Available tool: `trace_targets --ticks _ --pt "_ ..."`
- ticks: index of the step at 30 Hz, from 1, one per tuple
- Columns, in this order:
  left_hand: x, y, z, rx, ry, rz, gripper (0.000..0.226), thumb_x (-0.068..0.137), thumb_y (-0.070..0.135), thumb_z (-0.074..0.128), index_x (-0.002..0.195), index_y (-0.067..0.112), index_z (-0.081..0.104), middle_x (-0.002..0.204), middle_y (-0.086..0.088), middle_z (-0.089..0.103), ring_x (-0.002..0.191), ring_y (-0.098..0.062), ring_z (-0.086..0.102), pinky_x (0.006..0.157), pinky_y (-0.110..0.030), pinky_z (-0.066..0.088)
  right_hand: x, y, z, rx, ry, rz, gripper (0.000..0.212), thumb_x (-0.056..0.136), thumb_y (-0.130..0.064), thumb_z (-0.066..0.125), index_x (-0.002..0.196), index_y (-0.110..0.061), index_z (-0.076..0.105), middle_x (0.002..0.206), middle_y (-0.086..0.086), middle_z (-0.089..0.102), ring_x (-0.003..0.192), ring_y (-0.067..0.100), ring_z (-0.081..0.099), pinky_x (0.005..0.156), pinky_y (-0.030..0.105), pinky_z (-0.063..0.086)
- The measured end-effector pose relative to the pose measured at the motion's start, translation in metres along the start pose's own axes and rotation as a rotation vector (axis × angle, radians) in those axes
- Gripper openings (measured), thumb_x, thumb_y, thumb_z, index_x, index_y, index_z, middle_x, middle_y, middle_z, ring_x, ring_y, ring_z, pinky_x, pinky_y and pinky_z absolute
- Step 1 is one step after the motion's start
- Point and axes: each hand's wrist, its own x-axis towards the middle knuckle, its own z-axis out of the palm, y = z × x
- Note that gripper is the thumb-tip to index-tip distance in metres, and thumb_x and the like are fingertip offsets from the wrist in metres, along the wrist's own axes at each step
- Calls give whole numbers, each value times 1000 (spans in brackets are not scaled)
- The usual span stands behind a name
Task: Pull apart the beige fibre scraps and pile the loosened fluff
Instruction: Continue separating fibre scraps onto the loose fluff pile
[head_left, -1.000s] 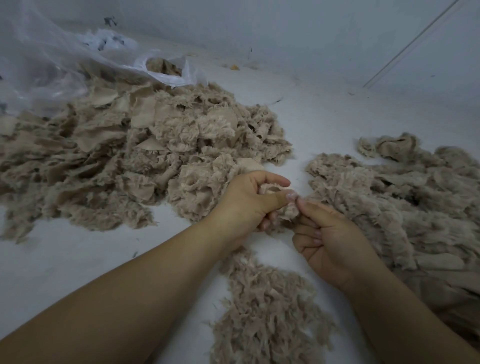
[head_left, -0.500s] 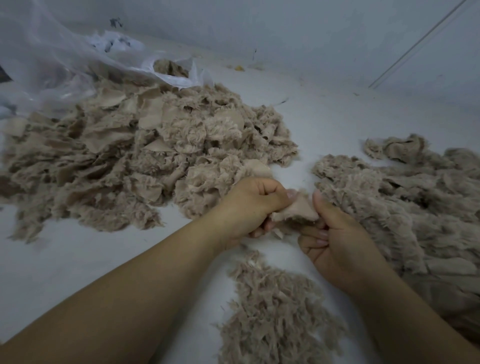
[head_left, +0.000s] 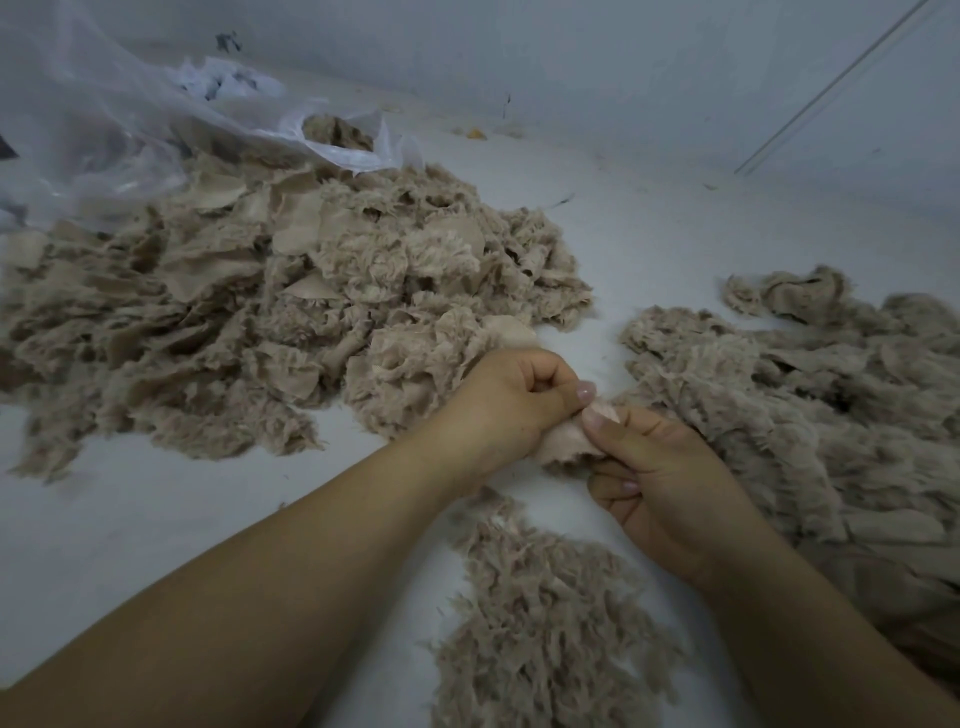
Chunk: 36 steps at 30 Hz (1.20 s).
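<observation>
Left hand & right hand both pinch one scrap; uneven tug could tear the backing w/o loosening fluff.

White floor — scrap heap, fluff pile, plastic bag

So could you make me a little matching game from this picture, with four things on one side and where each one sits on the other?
Things:
1. scrap
2. plastic bag
3. pile of loosened fluff
4. big heap of scraps

Places:
A. far left corner
B. left of the hands
C. near edge, below the hands
D. pinched between the left hand and the right hand

Pairs: 1-D, 2-A, 3-C, 4-B
</observation>
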Motion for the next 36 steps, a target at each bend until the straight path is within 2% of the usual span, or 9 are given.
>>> trace_targets --ticks 6,11,15,20,24,26,28,32,36 --pt "3 -2 -2 -57 153 -47 26 97 12 57 72 7 61 51 -4 55 34 -12 39 35 -17 29 4 -4 -5 293 96 8 13 83 -20 59 83 -10 52 52 -7 39 34 3 29 33 13 26" --pt "2 -4 -5 250 32 -9 8 94 3 60 96 4 67 52 7 58 37 -6 50 38 -20 42 6 -2 -9 445 162 31 15 82 -23 60 80 -15 48 54 -8 32 35 4 26 33 15 26" --pt "-2 3 -7 536 -216 -52 9 89 4 64 89 5 74 48 10 58 39 -1 51 42 -17 43 7 -3 -10 494 145 40 12 86 -24 57 82 -15 49 52 -9 33 36 5 26 33 15 25" --pt "-11 15 -22 418 -588 -256 23 93 17 64 75 6 71 52 -7 62 29 -12 41 38 -21 34 8 -2 -11 497 173 31 13 86 -24 58 83 -17 47 52 -9 34 36 5 26 33 15 25" --pt "-1 7 -16 364 -151 -104 9 86 11 73 77 12 69 53 4 59 37 -7 45 41 -20 37 10 -2 -11 486 168 37 15 83 -23 59 81 -16 45 51 -9 34 34 5 27 32 16 26" --pt "7 0 -15 488 4 24 14 80 10 78 86 14 66 65 5 59 54 -7 54 53 -26 48 10 -1 -11 488 166 44 15 84 -23 58 80 -16 45 50 -8 36 35 4 27 32 16 27" --pt "7 -5 -15 728 -47 71 18 79 17 78 93 17 67 78 5 60 70 -12 58 66 -31 52 9 -1 -12 483 155 50 15 83 -22 58 78 -15 46 50 -8 38 35 3 28 32 16 28" --pt "4 -3 -15 960 -139 122 6 84 12 70 79 10 72 74 4 66 67 -7 60 64 -28 52 9 -1 -11 471 141 63 16 84 -21 57 74 -14 47 53 -6 39 38 3 29 34 16 30" --pt "-2 7 -22 749 -356 -62 27 85 21 73 60 13 66 47 6 57 41 -9 49 46 -23 43 10 -1 -11 458 150 70 15 84 -20 58 75 -15 47 54 -6 39 39 3 29 36 15 29"
